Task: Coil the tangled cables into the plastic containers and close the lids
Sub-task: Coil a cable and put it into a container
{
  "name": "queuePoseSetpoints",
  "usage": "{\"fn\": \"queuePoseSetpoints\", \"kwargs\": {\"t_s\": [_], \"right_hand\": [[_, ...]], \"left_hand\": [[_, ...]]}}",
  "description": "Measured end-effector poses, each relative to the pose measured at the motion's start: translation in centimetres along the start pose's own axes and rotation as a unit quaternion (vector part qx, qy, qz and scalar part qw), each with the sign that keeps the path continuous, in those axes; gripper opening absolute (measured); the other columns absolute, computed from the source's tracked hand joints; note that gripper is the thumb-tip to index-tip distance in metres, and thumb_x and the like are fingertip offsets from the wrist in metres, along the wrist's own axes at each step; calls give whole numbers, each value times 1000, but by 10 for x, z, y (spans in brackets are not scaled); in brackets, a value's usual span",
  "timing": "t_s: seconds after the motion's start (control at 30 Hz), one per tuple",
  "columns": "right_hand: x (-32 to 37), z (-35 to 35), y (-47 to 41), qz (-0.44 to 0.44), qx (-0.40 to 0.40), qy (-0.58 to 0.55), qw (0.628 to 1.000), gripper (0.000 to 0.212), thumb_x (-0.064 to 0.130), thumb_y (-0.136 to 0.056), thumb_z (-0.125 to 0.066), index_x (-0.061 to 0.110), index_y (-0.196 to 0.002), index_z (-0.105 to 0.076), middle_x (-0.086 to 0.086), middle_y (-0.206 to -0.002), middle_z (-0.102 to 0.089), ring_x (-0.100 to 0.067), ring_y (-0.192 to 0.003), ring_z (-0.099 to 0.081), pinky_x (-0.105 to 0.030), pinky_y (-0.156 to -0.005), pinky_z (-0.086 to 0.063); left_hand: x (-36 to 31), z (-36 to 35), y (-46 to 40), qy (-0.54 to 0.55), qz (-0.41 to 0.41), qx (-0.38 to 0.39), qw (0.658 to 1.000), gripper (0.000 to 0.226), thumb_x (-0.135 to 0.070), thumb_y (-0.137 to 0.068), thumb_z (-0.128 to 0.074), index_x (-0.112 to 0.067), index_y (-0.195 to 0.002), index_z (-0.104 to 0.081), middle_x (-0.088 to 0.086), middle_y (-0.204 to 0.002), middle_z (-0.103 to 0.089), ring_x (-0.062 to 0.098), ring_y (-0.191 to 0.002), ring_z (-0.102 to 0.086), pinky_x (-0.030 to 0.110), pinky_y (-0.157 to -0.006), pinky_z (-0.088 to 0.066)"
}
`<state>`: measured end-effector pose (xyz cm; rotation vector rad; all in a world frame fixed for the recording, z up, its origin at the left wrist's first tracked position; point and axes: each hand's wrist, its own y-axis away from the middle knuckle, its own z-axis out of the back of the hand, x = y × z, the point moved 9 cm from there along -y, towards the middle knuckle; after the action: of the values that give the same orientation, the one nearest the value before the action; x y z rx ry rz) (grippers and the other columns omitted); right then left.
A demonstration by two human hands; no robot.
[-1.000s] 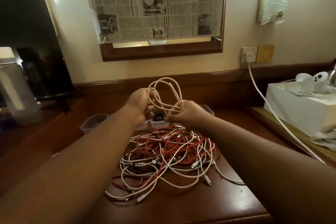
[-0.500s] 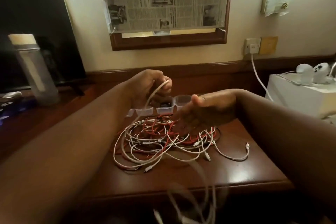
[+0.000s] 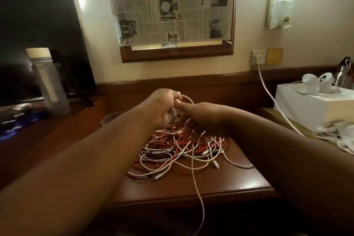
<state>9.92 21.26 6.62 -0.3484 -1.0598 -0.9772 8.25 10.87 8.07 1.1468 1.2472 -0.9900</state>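
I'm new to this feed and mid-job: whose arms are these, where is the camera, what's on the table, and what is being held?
No machine here: these are a person's bare arms, filmed by a camera worn on their head, looking forward and down. The left hand and right hand meet above a wooden table, both gripping one white cable whose long end trails off the table's front edge. Beneath lies a tangled pile of red and white cables. A clear plastic container peeks out behind the left forearm.

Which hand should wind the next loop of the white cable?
Right, probably. The left hand already pinches the white cable at the top, and its tail hangs off the table edge below the right hand.
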Motion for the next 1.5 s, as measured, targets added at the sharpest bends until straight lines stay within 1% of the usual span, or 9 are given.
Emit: {"fn": "queuePoseSetpoints", "kwargs": {"t_s": [0.17, 0.4, 0.7, 0.9, 1.0, 1.1, 1.23, 1.37, 1.5], "right_hand": [[-4, -3, -10, 10, -31, -73, 997, 48, 61, -98, -37, 17, -105, -56, -12, -98, -62, -24, -85, -60, -33, -68, -50], [-3, -30, -21, -8, 53, -243, 969, 33, 20, -96, -33, 18, -64, -42, 2, -54, -39, -10, -46, -32, -21, -45, -26], [32, 16, -32, 174, 48, -555, 812, 38, 30, -104, -31, 16, -70, -43, 0, -59, -38, -14, -53, -37, -28, -55, -35], [21, 76, -31, 270, -216, 67, 936, 31, 22, -106, -40, 14, -85, -62, 1, -81, -62, -7, -71, -60, -22, -66, -48], [-1, 40, -49, 183, -103, 291, 933, 27, 31, -106, -40, 21, -89, -58, 8, -73, -50, -4, -59, -46, -18, -55, -34], [-28, 1, -53, 79, 115, -10, 990, 60, 54, -104, -23, 18, -68, -53, 6, -53, -35, -9, -43, -25, -23, -44, -20], [-6, -22, -40, 89, 293, -399, 864, 61, 58, -100, -23, 17, -60, -42, 5, -47, -31, -11, -37, -20, -21, -37, -16], [14, 16, -53, 179, 149, -585, 777, 50, 46, -103, -26, 18, -65, -40, 2, -52, -30, -13, -42, -30, -25, -42, -26], [11, 64, -48, 302, -176, -186, 919, 47, 41, -106, -27, 18, -69, -44, 2, -62, -40, -12, -54, -36, -29, -53, -31]], "left_hand": [[15, -10, 9, 56, 42, 26, 997, 24, -18, -102, -46, -7, -87, -62, 10, -68, -67, 20, -60, -67, 30, -57, -53], [20, -8, 8, 1, 10, 37, 999, 30, -24, -93, -58, -12, -66, -60, 2, -51, -54, 14, -43, -52, 21, -42, -41], [45, -27, 0, 105, -60, 104, 987, 25, -14, -102, -36, -16, -83, -53, -4, -56, -41, 7, -45, -34, 20, -42, -25], [31, -8, 11, -297, -211, 73, 929, 19, -29, -102, -50, -27, -101, -69, -10, -58, -59, 11, -50, -46, 20, -48, -35], [1, 10, 10, -364, -304, 19, 880, 12, -28, -95, -62, -22, -89, -70, 0, -68, -66, 18, -52, -53, 22, -49, -42], [-7, 16, 2, -311, -326, 26, 892, 15, -31, -85, -71, -16, -84, -70, 3, -64, -61, 12, -50, -50, 19, -46, -40], [38, 8, -23, 12, -156, 78, 985, 14, -34, -82, -66, -24, -76, -73, 5, -68, -49, 17, -55, -37, 28, -49, -26], [67, -19, -22, 37, -104, 87, 990, 31, -24, -100, -52, -25, -76, -71, 1, -58, -42, 10, -45, -29, 25, -44, -18], [60, -23, -10, -209, -140, 109, 962, 20, -41, -95, -54, -35, -94, -73, 1, -60, -45, 12, -49, -35, 26, -47, -27]]}}
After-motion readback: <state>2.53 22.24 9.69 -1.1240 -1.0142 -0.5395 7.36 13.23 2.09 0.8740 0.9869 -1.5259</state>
